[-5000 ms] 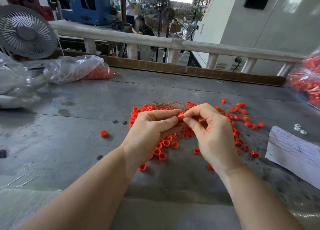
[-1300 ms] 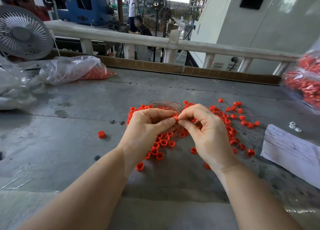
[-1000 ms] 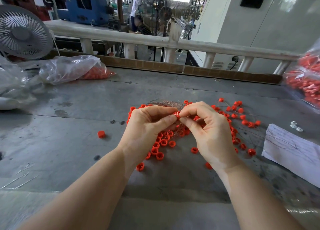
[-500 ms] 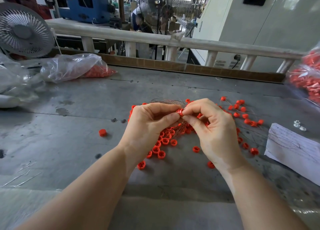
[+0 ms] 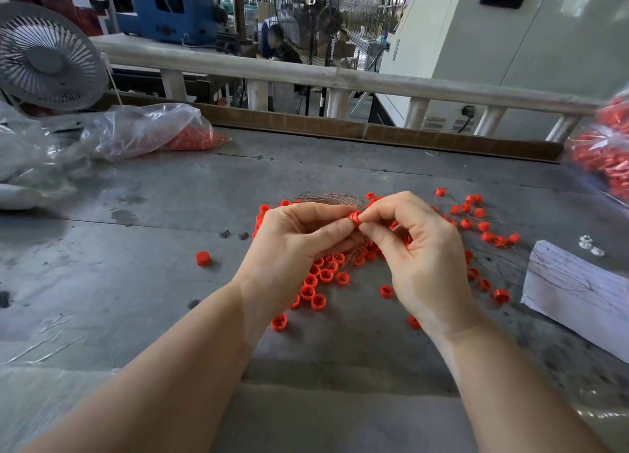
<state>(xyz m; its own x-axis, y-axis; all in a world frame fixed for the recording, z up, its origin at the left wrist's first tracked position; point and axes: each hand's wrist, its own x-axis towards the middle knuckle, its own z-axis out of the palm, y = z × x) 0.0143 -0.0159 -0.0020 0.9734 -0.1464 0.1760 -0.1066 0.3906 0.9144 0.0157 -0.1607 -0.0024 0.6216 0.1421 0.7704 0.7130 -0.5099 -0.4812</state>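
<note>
Two bare hands meet above a grey table (image 5: 170, 282). The left hand (image 5: 292, 245) and right hand (image 5: 418, 248) both pinch one red cap (image 5: 354, 218) between fingertips (held in the air), over a scattered pile of caps (image 5: 323, 275) and thin wires (image 5: 333, 199).

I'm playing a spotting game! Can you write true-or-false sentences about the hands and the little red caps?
1. The left hand and right hand pinch one red cap together. True.
2. A lone cap lies on the table, left of the pile. True.
3. The fan stands at the far right. False: the fan is far left.
4. The white paper lies under the left hand. False: it lies at the right, touching neither hand.
</note>
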